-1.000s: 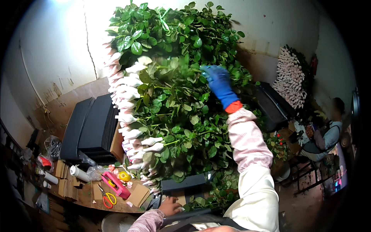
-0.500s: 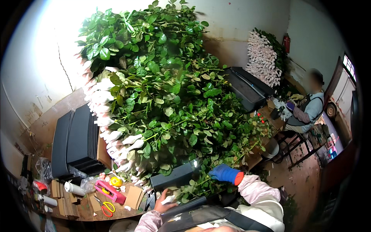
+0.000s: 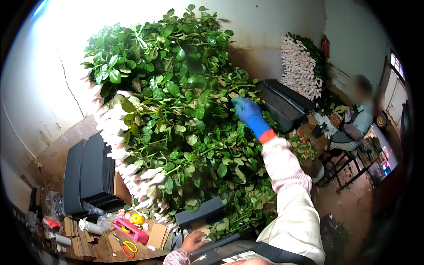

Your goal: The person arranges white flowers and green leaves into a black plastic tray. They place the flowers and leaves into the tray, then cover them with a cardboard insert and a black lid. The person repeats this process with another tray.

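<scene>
My right hand (image 3: 248, 114), in a blue glove with a red cuff, reaches into a big stack of leafy rose stems (image 3: 185, 110), fingers out against the upper leaves. The stems' heads wear pale pink-white sleeves (image 3: 112, 123) along the stack's left side. My left hand (image 3: 193, 242) is bare and low at the bench, its fingers curled on a small white wrapped flower head (image 3: 203, 240), partly hidden. It lies beside a dark trough (image 3: 198, 212) with more leafy stems.
Black panels (image 3: 88, 172), pink tape dispenser (image 3: 130, 230), scissors (image 3: 128, 247), cardboard (image 3: 157, 236) and a white bottle (image 3: 90, 227) lie left. At right are a black bin (image 3: 280, 106), another wrapped bundle (image 3: 298, 66), a seated person (image 3: 360, 119), stool (image 3: 340, 165) and bucket (image 3: 317, 170).
Half a second ago my right hand was down at the stems by the trough; it has since risen up and forward into the stack. My left hand has shifted slightly downward in view.
</scene>
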{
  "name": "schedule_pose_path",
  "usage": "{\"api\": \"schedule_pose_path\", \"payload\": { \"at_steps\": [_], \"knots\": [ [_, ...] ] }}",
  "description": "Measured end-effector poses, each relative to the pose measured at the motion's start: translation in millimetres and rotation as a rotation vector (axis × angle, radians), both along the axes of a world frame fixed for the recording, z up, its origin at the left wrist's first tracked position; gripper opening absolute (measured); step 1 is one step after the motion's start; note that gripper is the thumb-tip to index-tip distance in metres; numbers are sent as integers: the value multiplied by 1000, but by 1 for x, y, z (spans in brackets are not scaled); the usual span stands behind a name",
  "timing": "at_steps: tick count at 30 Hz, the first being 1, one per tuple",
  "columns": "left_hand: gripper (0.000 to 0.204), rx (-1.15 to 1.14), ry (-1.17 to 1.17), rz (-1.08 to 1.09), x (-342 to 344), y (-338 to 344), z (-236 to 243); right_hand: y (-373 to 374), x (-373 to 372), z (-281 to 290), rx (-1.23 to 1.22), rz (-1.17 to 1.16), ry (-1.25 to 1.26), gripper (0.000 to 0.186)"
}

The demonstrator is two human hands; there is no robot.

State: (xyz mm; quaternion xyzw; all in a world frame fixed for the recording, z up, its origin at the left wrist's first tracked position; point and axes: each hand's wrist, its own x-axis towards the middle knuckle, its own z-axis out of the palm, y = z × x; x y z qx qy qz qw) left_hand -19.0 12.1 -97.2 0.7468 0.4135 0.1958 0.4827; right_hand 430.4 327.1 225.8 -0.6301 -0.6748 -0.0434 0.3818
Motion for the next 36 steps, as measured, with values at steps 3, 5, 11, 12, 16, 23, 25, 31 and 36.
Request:
{"api": "schedule_pose_path", "payload": {
  "at_steps": [3, 5, 11, 12, 16, 23, 25, 31, 36],
  "knots": [
    [28, 126, -28, -83, 5, 14, -17, 78, 44, -29, 148, -343, -320, 40],
    [24, 121, -12, -46, 6, 12, -12, 102, 50, -38, 151, -408, -482, 41],
    [22, 124, 33, -31, -2, 6, -33, 112, 73, 2, -138, -150, -452, 23],
    [22, 112, 26, -13, -1, 3, -27, 101, 72, 20, -2, -40, -428, 21],
    [22, 66, 19, -25, -1, 5, -17, 59, 64, 91, 309, -1, -582, 18],
    [21, 98, 32, -55, -2, 11, -21, 47, 92, 107, 730, -35, -354, 30],
    [19, 110, 24, -35, -1, 8, -18, 38, 86, 112, 736, -50, -330, 32],
    [20, 137, -7, -21, -1, 6, -22, -25, 172, 108, 820, -145, -284, 36],
    [18, 171, 10, 12, 2, 4, -16, -103, 246, 43, 548, -121, -58, 31]
  ]
}}
